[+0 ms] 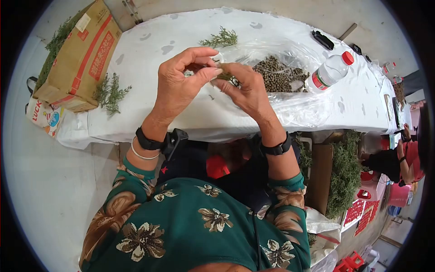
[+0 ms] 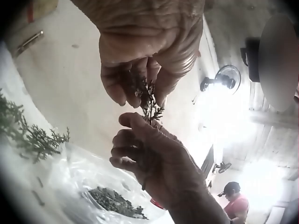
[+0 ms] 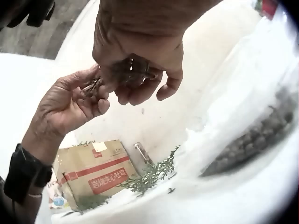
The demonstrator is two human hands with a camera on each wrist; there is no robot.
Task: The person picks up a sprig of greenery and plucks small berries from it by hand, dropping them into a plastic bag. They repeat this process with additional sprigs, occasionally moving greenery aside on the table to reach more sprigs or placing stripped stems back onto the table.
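Brown box [image 1: 86, 56] at the left, brown balls [image 1: 278, 75] at the right, small sprig [image 2: 150, 110] in between

On the far left, the box stands on the white cloth [image 1: 147, 59]. Green leaves show at its top. A leafy green branch [image 1: 111, 95] lies on the cloth just beside it, on its right.

Next comes the left hand [image 1: 179, 84]. Its thumb and fingers pinch the small sprig. So the sprig is up in the air over the cloth, near the middle. The right hand [image 1: 247, 88] meets it there, fingertips close to fingertips. Its fingers and thumb are bent in and pinch the other end of the sprig. I cannot tell how hard they squeeze.

Past the hands, on the far side, lies another branch [image 1: 222, 37]. To the right is a clear, crinkly bag [image 1: 290, 106] with the balls in a heap. I cannot tell if they are all inside it. Then comes a bottle [image 1: 327, 72] with a red cap, which looks to be touching the bag. A black thing [image 1: 322, 40] lies on the far right of the cloth.

What could go wrong? The sprig is thin, so a hard pull could snap it and drop bits on the cloth. Bits could also fall among the balls if the right hand swings over them. A bump could tip the bottle onto the heap. A tug on the bag could send balls rolling, because they look round.
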